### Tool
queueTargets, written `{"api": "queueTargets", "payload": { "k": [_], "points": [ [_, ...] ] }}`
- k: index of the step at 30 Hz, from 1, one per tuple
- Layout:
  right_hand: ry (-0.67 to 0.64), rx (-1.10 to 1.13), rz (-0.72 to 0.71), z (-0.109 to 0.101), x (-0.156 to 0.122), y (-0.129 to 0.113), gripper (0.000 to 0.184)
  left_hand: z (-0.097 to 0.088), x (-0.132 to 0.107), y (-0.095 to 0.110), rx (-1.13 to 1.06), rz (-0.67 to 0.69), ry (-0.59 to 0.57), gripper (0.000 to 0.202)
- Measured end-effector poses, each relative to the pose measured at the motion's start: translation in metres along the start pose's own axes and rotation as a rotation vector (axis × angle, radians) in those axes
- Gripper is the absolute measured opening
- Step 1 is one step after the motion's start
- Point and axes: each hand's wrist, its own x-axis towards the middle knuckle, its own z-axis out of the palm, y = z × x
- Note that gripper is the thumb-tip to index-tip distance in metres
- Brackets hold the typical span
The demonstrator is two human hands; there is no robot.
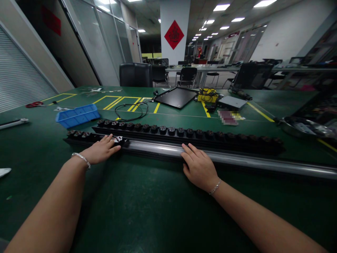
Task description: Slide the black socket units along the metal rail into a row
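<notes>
Along the dark-green tabletop point(144, 211) runs a long silvery metal bar point(252, 159), the right hand point(200, 169) resting on it, fingers extended; the left hand point(99, 151) lies spread, ungripping, over a black knobbed strip point(81, 137)

And here's the room: a dark green worktop point(158, 214) fills the foreground, yellow lines point(156, 108) striping its far half. Look left, a grey ribbed panel point(18, 65) slants by the edge, then tall glass partitions point(92, 38) run back into the depth! Dead ahead stands a pale pillar point(174, 10), and on it, bright as you like, a red diamond-shaped sign point(174, 34). A black high-backed chair point(136, 75) sits just beyond the worktop, with a long table point(196, 66) behind and grey floor point(223, 78) beneath. Over to the right, a white wall point(281, 30), and overhead, glowing light panels point(221, 7) recede along the ceiling point(196, 10)!
</notes>
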Motion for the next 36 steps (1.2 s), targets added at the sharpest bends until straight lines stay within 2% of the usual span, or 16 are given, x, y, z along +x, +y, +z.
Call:
{"api": "queueTargets", "payload": {
  "k": [2, 3, 6, 9, 13, 25, 36],
  "points": [
    [0.003, -0.001, -0.001, 0.0, 0.0, 0.0, 0.031, 0.002, -0.002, 0.002, 0.02, 0.0, -0.176, 0.045],
    [0.004, -0.002, -0.001, 0.0, 0.0, 0.0, 0.031, 0.002, -0.003, 0.004, 0.027, -0.02, -0.227, 0.053],
    [-0.005, -0.008, -0.001, -0.001, 0.0, 0.0, 0.03, 0.0, -0.005, 0.015, 0.045, -0.082, -0.276, 0.073],
    [-0.009, -0.01, 0.008, -0.001, 0.0, -0.001, 0.029, -0.002, -0.008, 0.032, 0.103, -0.047, -0.32, 0.08],
    [-0.005, -0.01, 0.006, -0.001, 0.0, 0.0, 0.029, -0.005, -0.01, 0.051, 0.205, -0.001, -0.325, 0.082],
    [-0.014, -0.02, 0.016, 0.001, 0.0, -0.001, 0.03, -0.011, -0.013, 0.079, 0.216, 0.161, -0.346, 0.089],
    [-0.01, -0.02, 0.015, 0.001, 0.001, -0.001, 0.03, 0.001, -0.011, 0.113, 0.177, 0.374, -0.155, 0.084]
  ]
}}
